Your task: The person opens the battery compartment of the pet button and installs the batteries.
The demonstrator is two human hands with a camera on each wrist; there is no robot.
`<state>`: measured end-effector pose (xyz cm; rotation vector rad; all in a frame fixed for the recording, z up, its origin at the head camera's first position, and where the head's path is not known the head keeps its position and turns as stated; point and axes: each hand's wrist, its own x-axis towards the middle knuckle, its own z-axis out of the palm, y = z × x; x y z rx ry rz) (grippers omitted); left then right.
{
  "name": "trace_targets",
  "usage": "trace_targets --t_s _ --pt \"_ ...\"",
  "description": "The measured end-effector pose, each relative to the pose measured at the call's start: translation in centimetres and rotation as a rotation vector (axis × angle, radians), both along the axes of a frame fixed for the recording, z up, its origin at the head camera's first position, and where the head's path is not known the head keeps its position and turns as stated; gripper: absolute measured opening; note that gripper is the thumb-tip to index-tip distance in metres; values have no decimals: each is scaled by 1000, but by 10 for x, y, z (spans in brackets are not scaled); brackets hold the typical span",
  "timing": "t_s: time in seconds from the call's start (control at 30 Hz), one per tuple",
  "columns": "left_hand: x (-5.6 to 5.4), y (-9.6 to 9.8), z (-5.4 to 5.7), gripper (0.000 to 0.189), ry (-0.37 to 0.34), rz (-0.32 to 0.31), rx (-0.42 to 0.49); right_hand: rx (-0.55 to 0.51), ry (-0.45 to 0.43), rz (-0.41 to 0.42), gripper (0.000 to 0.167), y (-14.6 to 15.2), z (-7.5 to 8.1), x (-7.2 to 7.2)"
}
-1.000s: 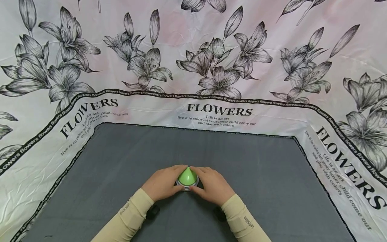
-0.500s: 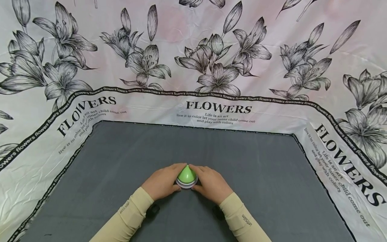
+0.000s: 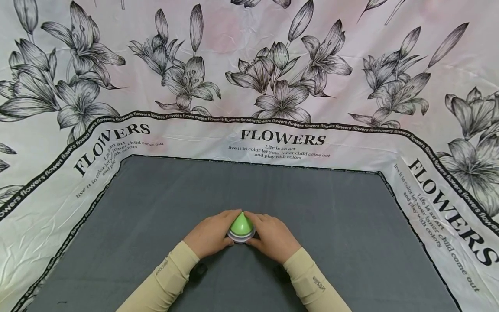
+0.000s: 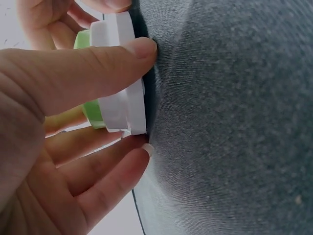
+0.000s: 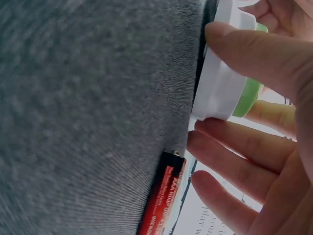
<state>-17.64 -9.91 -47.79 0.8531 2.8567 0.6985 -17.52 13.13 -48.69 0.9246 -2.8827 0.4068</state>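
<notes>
A small device with a green cone top and a white round base (image 3: 241, 225) stands upright on the grey cloth in the head view. My left hand (image 3: 208, 234) holds its left side, thumb at the near side of the base and fingers round the far side. From the right, my right hand (image 3: 273, 238) grips it the same way. In the left wrist view the thumb (image 4: 98, 73) lies across the white base (image 4: 122, 110). The right wrist view has the other thumb on that base (image 5: 217, 85), with the green part behind; the cone's tip is out of that view.
A red and black AAA battery (image 5: 164, 196) lies on the cloth beside my right hand's fingers, hidden in the head view. The grey cloth (image 3: 175, 186) has a white flower-printed border (image 3: 280, 149) along its back and sides.
Over the last second both thumbs have drawn slightly apart at the near side of the base. The head view has tilted a little. Since half a second ago, the hands and device hardly differ.
</notes>
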Motion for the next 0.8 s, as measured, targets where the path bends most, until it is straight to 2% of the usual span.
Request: trace_targets --t_s 0.13,0.4,0.67,0.8 --pt "-1 -1 3 83 -8 -4 11 -2 -21 17 74 2 3 0" --pt "1 -5 8 71 4 -56 43 -90 -161 41 71 5 5 -1" --pt "3 -1 9 68 9 -52 41 -96 -131 38 77 2 6 -1" --pt "3 0 10 67 16 -52 38 -96 -163 29 81 1 6 0"
